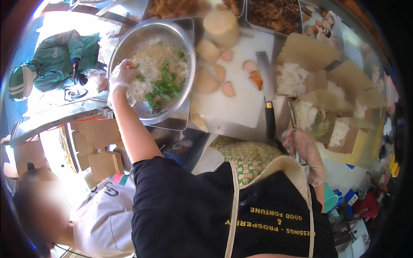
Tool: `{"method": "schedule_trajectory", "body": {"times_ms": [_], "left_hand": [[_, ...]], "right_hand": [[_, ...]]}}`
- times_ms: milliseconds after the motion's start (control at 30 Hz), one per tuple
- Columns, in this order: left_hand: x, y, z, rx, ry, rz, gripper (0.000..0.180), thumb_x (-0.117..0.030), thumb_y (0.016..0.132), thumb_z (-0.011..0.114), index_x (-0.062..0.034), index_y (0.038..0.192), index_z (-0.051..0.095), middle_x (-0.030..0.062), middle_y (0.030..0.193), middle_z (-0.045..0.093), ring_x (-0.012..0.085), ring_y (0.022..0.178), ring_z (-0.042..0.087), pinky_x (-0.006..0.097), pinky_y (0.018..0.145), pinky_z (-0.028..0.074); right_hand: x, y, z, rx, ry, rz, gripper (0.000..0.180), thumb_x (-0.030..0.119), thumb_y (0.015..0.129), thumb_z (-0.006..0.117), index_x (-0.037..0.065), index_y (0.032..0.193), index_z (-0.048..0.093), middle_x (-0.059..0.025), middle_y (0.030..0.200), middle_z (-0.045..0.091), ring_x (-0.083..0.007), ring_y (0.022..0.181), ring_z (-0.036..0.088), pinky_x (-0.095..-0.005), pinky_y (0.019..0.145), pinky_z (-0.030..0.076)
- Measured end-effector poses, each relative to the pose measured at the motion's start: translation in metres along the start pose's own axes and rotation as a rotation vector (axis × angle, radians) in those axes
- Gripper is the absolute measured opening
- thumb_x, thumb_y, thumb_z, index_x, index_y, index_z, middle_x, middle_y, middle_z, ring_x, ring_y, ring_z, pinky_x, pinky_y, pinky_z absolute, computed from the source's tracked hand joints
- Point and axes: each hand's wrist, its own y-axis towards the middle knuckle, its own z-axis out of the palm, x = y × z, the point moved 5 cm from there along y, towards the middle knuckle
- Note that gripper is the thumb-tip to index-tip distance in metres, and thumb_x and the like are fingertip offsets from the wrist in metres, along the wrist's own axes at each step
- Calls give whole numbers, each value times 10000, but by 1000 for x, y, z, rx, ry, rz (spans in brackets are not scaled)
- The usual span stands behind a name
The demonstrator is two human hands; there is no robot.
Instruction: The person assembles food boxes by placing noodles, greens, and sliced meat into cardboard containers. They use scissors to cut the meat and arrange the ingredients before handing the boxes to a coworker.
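Note:
My left hand (124, 74), in a clear plastic glove, reaches into a wide metal colander (190, 71). Its curled fingers pinch some leafy greens (165, 86) at the left side of the heap. Pale bean sprouts (148, 58) lie mixed with the greens. At the right, my gloved right hand (306, 148) grips scissors (294, 118) by the handles, blades pointing away from me. Left of the scissors, a knife (269, 116) with a dark handle rests across the right edge of a white cutting board (241, 107).
Sausage slices (228, 89) and a pale cylindrical loaf (221, 29) sit on the board. Open cardboard boxes (307, 51) with white noodles stand at the right. Trays of brown food (275, 15) line the back. Other people are at the left, one in a green jacket (56, 56).

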Motion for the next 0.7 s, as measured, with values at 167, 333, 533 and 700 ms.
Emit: {"method": "schedule_trajectory", "body": {"times_ms": [167, 333, 533, 700], "left_hand": [[39, -2, 53, 236, -296, -93, 897, -297, 690, 807, -178, 1493, 424, 206, 1063, 708, 277, 968, 687, 402, 873, 529], [43, -1, 60, 7, -126, 186, 798, -215, 715, 775, -155, 1448, 468, 167, 1072, 702, 272, 927, 679, 385, 828, 536], [17, -33, 43, 47, -281, 191, 745, -251, 766, 798, -175, 1427, 464, 158, 1179, 676, 305, 1123, 623, 424, 952, 487], [11, -26, 60, 224, -615, 90, 793, -328, 772, 836, -194, 1450, 449, 142, 1273, 638, 290, 1178, 597, 421, 977, 480]], "right_hand": [[0, 17, 18, 39, -139, -97, 416, 462, 1043, 478, 65, 1058, 602, -17, 802, 627, -74, 612, 526, -225, 548, 430], [-6, 28, 26, 85, -161, -89, 349, 385, 1042, 476, 57, 1054, 595, -53, 795, 666, -101, 605, 549, -250, 550, 446], [-8, 26, 24, 72, -274, -107, 377, 405, 1052, 457, 54, 1057, 593, -51, 803, 664, -94, 608, 556, -245, 546, 452], [-11, 23, 18, 145, -159, -106, 427, 438, 1053, 459, 44, 1043, 623, -31, 807, 622, -77, 621, 536, -237, 532, 443]]}}
